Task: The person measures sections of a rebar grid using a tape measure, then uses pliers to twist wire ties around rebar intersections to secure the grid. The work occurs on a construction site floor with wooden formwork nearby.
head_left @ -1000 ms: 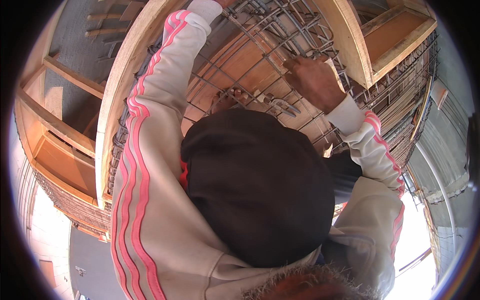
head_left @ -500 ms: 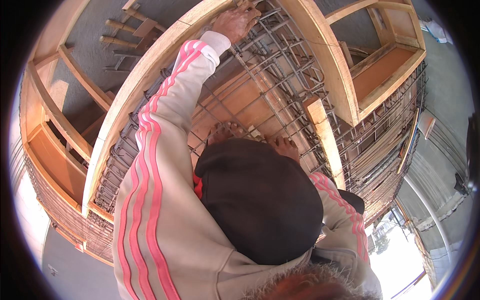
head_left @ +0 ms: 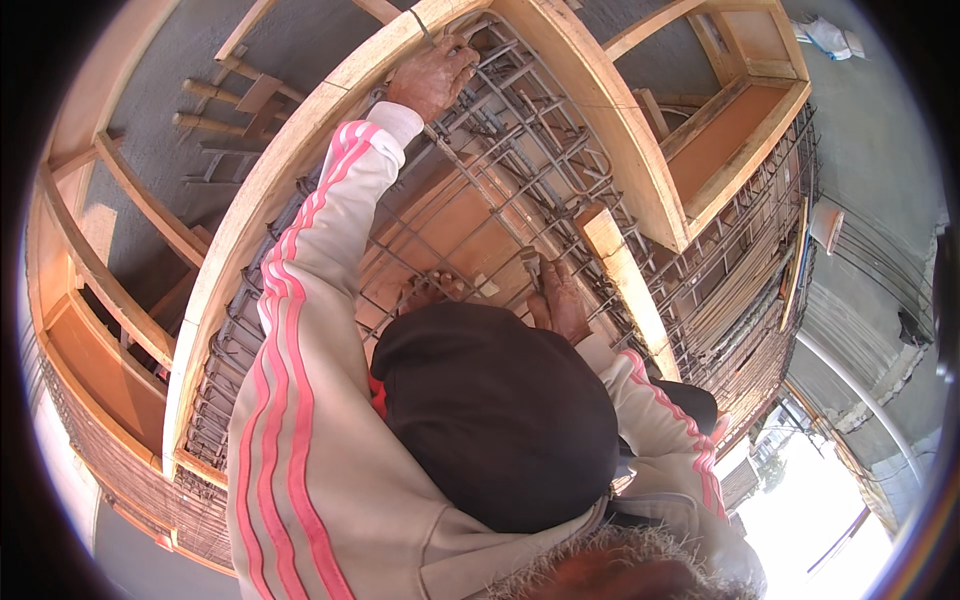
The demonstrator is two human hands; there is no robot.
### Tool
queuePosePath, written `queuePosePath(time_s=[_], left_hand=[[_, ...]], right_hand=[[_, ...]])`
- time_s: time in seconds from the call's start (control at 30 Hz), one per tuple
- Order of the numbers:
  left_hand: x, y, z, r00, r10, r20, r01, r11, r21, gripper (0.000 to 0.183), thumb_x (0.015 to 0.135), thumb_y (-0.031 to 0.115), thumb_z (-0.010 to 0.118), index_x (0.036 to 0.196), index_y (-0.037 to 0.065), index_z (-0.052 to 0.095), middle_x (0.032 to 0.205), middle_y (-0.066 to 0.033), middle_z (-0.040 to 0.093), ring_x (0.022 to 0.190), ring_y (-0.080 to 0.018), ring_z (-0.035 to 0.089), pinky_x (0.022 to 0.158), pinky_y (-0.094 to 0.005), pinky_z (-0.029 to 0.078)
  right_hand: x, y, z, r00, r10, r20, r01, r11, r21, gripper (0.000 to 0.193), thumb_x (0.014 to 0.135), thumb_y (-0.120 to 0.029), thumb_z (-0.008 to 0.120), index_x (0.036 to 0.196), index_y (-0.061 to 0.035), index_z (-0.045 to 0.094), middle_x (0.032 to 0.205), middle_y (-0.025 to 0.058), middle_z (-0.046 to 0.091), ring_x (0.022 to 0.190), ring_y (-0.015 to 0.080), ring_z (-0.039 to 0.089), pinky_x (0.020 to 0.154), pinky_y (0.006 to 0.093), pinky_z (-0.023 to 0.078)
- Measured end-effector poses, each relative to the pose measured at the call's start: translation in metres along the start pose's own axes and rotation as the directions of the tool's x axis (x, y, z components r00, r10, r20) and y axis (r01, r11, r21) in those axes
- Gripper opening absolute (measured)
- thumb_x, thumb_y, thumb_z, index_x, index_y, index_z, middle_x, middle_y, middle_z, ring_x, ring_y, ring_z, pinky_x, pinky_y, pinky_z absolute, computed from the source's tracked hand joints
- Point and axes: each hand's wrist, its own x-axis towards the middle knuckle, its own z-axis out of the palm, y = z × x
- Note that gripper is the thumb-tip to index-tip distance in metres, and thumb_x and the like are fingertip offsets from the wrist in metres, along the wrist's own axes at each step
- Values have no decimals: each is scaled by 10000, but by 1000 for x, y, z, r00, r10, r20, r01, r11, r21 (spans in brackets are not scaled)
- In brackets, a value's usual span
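Observation:
My left hand [head_left: 435,78] reaches far forward to the rim of a curved wooden form [head_left: 330,95]. Its fingers are curled in at the end of the rebar cage [head_left: 500,110]; what they hold is hidden. Just beyond the knuckles, a thin dark metal piece [head_left: 421,30] crosses the wood. Low in the middle, my right hand [head_left: 565,305] is closed around a tool with a small metal head [head_left: 530,260], perhaps a hammer; its handle is mostly hidden. A bare foot [head_left: 432,288] shows between the bars, and a dark cap [head_left: 500,420] covers much of the lower middle.
A short timber [head_left: 630,285] lies across the cage at right. A second curved form wall [head_left: 610,110] runs beside it. Wooden-handled tools [head_left: 215,120] lie on the grey floor at left. Wooden box forms [head_left: 735,130] stand at upper right; a white pipe [head_left: 860,400] is beyond.
My right hand has come into view from behind the cap, holding the metal-headed tool. My left hand stays at the form's rim, while the whole view has shifted slightly.

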Motion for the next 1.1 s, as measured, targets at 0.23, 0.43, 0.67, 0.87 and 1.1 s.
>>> queuePosePath(time_s=[0.23,0.43,0.67,0.87,1.1], left_hand=[[-2,1,-2,1000,14,-18,-14,1000,11,275,1019,319,498,1247,181,566,1325,-41,528,1098,-299,627,904,-434,528],[-4,2,0,998,-27,-54,24,998,-58,249,1009,275,518,1208,145,590,1278,-49,544,1071,-300,631,892,-414,536],[-3,-3,7,995,9,-99,-21,992,-121,244,970,216,569,1197,129,588,1242,-34,548,995,-291,640,819,-411,544],[-3,-3,5,996,0,-91,-10,993,-118,217,971,234,559,1150,115,590,1234,-31,542,1011,-263,627,792,-392,555],[-3,-1,6,997,-7,-79,2,997,-71,221,976,243,552,1161,127,580,1261,-40,529,1039,-241,621,767,-395,566]], right_hand=[[142,-62,-149,926,30,375,-240,816,526,495,960,-263,618,1311,67,504,749,33,545,642,156,527,662,337,488],[237,-69,-167,928,-70,366,277,785,-555,251,934,-156,591,1160,-49,604,834,151,696,759,318,688,678,463,517],[307,-73,-154,915,-52,401,389,381,-839,431,938,-75,479,1322,-233,595,987,152,718,898,354,705,755,500,564],[322,-77,-145,852,-115,510,521,273,-809,430,951,-69,455,1312,-250,603,963,147,703,886,339,702,745,489,563],[329,-75,-146,823,-199,531,567,240,-788,286,946,-118,504,1175,-231,631,933,105,677,891,313,697,729,458,550]])
